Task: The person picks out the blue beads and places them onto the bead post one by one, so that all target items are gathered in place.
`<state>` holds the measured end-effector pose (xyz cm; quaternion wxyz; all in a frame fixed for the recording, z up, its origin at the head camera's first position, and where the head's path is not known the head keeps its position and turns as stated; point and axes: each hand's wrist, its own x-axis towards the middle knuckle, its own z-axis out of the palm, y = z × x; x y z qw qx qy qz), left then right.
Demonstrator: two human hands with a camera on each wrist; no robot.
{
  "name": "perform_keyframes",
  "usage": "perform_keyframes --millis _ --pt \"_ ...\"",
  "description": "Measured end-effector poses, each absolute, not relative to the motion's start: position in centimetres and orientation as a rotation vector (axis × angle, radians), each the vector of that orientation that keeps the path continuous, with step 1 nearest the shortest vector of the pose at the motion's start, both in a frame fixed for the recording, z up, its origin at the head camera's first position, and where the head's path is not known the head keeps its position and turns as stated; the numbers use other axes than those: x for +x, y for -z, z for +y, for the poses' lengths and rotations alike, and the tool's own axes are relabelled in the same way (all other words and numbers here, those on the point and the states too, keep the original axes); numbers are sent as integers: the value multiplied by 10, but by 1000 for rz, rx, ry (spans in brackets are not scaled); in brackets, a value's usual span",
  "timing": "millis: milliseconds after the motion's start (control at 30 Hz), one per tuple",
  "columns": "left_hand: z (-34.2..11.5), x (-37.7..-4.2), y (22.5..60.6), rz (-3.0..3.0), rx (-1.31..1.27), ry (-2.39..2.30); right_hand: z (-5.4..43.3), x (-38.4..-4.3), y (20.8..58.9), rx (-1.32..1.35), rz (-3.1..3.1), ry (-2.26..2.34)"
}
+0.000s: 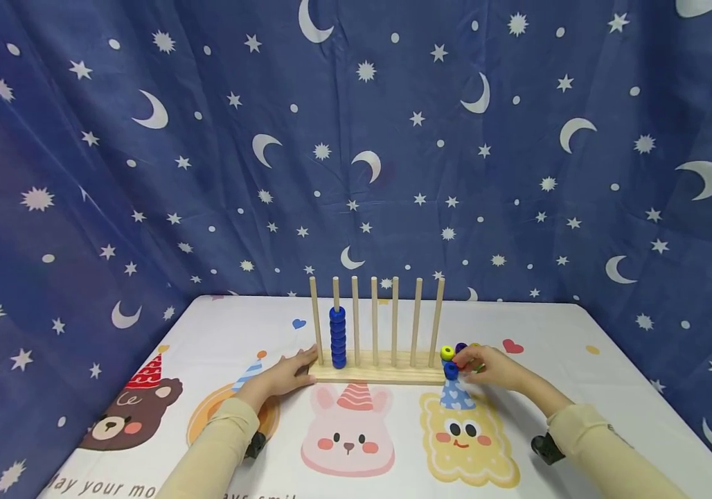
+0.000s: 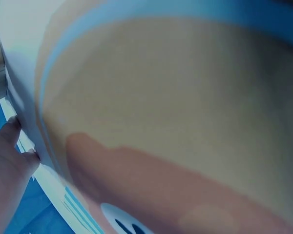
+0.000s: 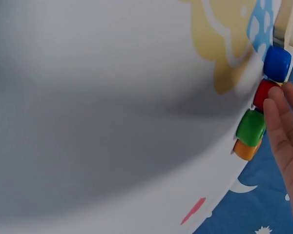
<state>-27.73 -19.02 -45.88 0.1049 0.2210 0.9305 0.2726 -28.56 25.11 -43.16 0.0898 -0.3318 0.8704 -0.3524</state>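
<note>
A wooden bead rack (image 1: 387,376) with several upright pegs stands on the table. Blue beads (image 1: 338,339) are stacked on its second peg from the left. My left hand (image 1: 281,375) rests at the left end of the base, fingers spread against it. At the right end, my right hand (image 1: 483,366) reaches over loose beads, its fingertips right at a red bead (image 3: 264,94). A blue bead (image 3: 277,64) lies beside those fingertips, near the rack's end. Green (image 3: 251,127) and orange (image 3: 247,149) beads lie along the hand; a yellow bead (image 1: 447,353) shows behind the blue one.
The white tablecloth (image 1: 393,485) has printed cartoon figures, including a pink rabbit and a yellow biscuit. A blue curtain (image 1: 356,138) with moons and stars surrounds the table's back and sides. The other pegs (image 1: 375,322) carry no beads.
</note>
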Motion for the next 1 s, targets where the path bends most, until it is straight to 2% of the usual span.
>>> perform_keyframes --millis 433,1000 --pt "-191 -281 460 2746 641 -790 241 -289 440 -913 2734 886" --pt "-188 -277 457 2737 656 -793 224 -288 447 -601 2862 773"
